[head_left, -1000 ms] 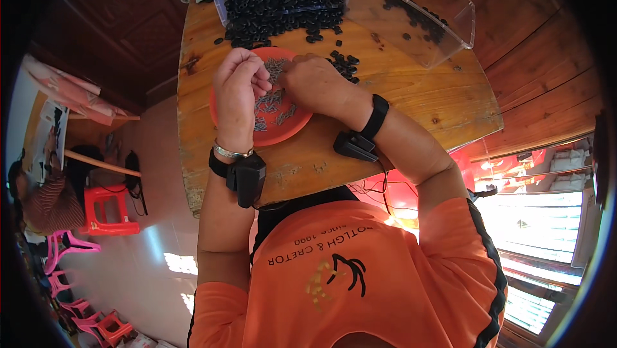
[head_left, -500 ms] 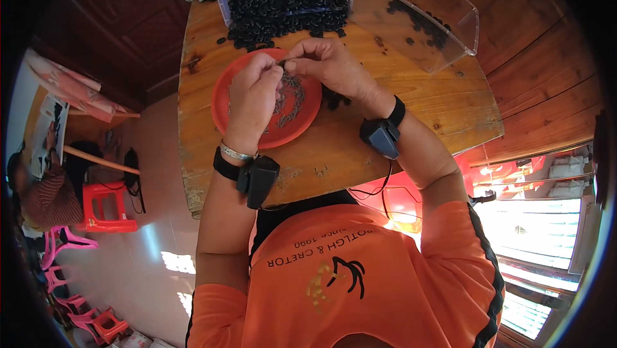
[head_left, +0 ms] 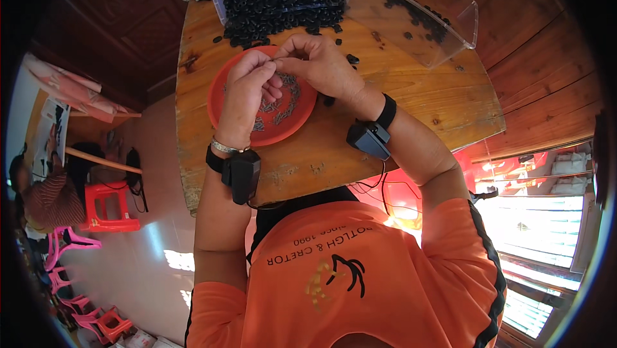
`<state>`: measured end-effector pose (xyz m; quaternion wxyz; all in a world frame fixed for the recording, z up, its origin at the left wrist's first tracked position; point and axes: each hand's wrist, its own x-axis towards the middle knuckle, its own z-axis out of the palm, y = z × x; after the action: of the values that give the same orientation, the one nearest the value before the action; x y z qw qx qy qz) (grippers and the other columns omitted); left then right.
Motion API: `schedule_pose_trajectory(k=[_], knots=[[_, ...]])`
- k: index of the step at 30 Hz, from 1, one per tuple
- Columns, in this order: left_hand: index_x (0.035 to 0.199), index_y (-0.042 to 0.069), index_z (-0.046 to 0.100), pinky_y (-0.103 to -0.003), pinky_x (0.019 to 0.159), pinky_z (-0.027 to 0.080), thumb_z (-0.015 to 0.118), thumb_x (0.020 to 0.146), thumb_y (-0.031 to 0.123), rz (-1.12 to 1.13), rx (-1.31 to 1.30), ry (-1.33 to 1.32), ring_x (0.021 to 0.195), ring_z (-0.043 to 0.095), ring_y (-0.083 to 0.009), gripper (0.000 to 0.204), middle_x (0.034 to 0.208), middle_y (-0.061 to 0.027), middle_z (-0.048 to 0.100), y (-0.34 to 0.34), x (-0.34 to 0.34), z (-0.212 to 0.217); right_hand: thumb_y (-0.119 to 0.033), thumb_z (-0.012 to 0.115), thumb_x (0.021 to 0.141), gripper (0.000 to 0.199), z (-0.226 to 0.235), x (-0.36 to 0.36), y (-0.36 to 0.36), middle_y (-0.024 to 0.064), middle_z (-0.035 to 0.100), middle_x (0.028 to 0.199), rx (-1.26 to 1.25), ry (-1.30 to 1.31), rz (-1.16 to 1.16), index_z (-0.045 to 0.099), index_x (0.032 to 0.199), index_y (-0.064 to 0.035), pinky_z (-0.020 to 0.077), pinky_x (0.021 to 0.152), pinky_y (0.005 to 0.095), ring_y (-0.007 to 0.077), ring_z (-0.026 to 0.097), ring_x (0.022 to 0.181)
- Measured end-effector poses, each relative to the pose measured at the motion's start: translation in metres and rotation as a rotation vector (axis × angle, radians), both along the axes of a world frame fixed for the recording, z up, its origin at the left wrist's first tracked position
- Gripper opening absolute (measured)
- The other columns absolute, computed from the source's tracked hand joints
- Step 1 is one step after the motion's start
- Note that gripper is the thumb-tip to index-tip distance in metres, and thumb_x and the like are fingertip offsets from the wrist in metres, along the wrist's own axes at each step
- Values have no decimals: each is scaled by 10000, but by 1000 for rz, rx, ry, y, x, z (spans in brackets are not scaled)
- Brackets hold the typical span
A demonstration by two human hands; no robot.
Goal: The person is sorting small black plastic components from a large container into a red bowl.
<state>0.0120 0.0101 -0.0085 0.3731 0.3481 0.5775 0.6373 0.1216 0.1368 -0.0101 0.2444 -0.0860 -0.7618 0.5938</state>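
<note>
Both my hands meet over a round red plate (head_left: 222, 109) that holds many small grey metal pins or screws (head_left: 283, 111). My left hand (head_left: 247, 84) pinches with thumb and forefinger, its other fingers loosely curled above the plate. Touching it at the fingertips, my right hand (head_left: 328, 70) is also closed in a pinch. Whatever sits between the fingertips is too small and too covered to name. Behind the plate lies a big heap of small black oval parts (head_left: 283, 1), spilling onto the wooden table (head_left: 398, 110).
A clear plastic box (head_left: 443, 59) stands at the far right, with black parts (head_left: 421, 17) seen through it. A few black pieces (head_left: 352, 59) lie beside my right hand. Off to the left are a red stool (head_left: 112, 210) and another person (head_left: 51, 194).
The dark piece between my fingertips hardly shows now. My left hand's lower fingers have come into sight. A black piece now shows on the table beside my right hand.
</note>
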Motion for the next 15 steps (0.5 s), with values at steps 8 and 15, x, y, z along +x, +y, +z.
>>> schedule_pose_trajectory(k=[8,15], knots=[[877,40,545,-201,503,401,476,914,161,26,108,-170,546,519,-95,144,681,-22,557,-4,-4,3,-105,624,858,143,-11,-6,2,16,641,843,30,53,31,629,951,4,479,704,227,82,591,788],[849,46,543,-185,466,383,483,908,140,353,350,-105,511,497,-79,126,652,-16,553,-9,-12,10,-141,620,769,225,-13,-20,2,132,620,944,1088,-258,-136,658,974,-55,483,777,384,326,594,892]])
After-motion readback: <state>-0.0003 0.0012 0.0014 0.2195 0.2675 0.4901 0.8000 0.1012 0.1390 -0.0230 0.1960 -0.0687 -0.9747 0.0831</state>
